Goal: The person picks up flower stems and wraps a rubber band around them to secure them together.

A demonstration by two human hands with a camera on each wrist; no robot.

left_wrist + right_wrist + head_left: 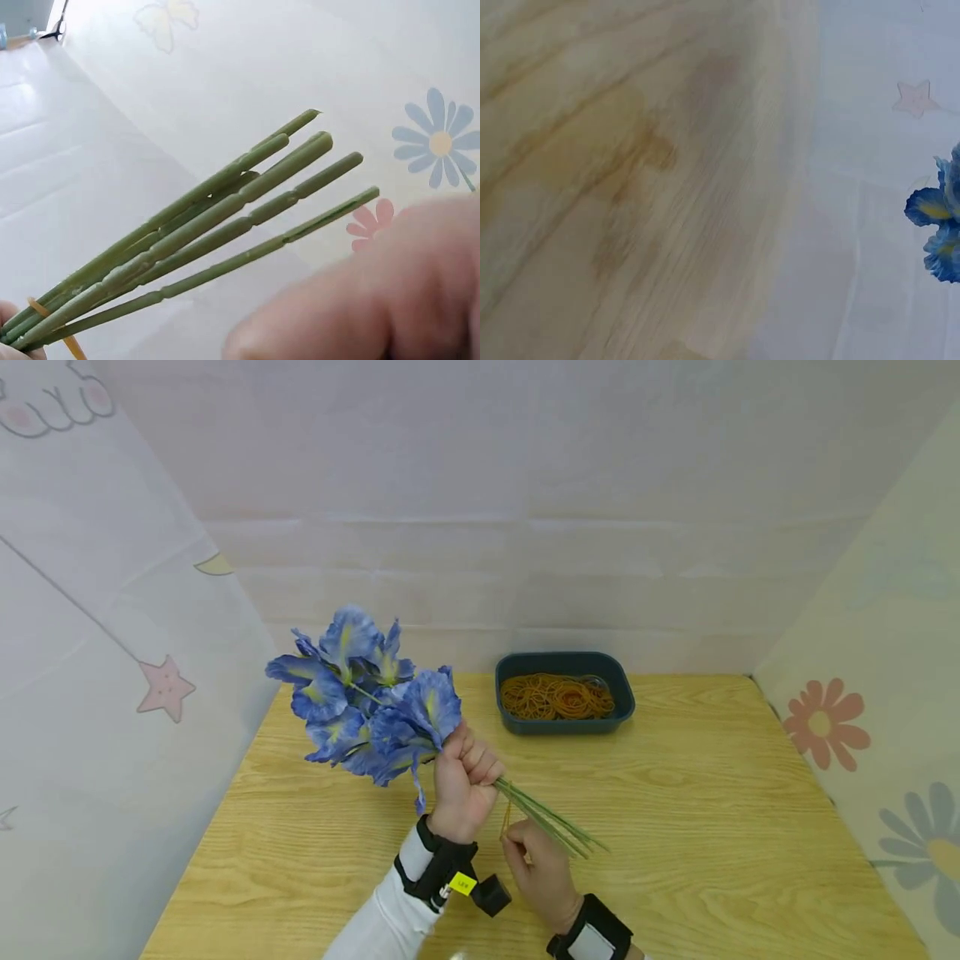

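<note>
The left hand (461, 781) is clenched around a bunch of blue artificial flowers (363, 706), held above the wooden table (712, 827) with the green stems (551, 822) slanting down to the right. The right hand (540, 868) pinches what looks like a yellow rubber band (507, 817) right at the stems. A dark tray (564, 662) of rubber bands sits well behind them.
</note>
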